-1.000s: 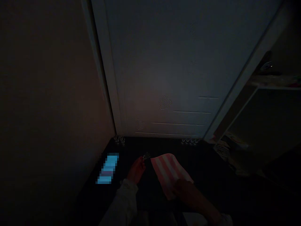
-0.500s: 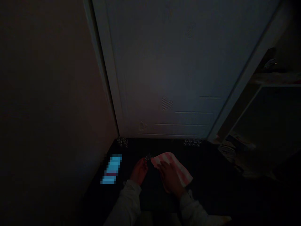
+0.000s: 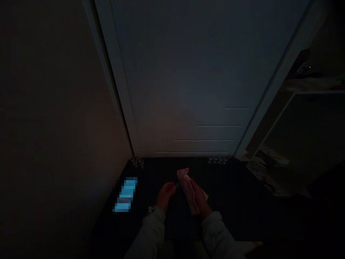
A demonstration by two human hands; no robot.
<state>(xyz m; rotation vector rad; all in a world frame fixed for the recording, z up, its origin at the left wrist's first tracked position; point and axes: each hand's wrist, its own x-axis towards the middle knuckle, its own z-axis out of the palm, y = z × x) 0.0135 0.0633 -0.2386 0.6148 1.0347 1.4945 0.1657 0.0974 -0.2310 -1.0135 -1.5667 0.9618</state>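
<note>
The light is very dim. My left hand (image 3: 165, 196) is closed in a pinch at the near middle of the dark tabletop (image 3: 161, 169). At its fingertips is a small shiny, clear-looking object (image 3: 177, 185), too dark to name its kind. Close by on the right, my right hand (image 3: 201, 199) is closed on a pink-and-white striped cloth (image 3: 188, 192). The cloth is bunched into a narrow upright fold, its top edge standing above the fingers. It comes right up beside the small object; whether they touch I cannot tell.
Several small shiny pieces (image 3: 138, 162) are grouped at the back left, and several more (image 3: 218, 160) at the back right. A lit, blurred-out screen (image 3: 125, 194) lies at the left. Behind the table rises a pale panel (image 3: 175, 79) with hearts. Shelving (image 3: 296, 86) stands right.
The cloth, spread flat under my right hand before, is now gathered and folded in it. My left hand has shifted slightly right with the small object. The view has moved a little.
</note>
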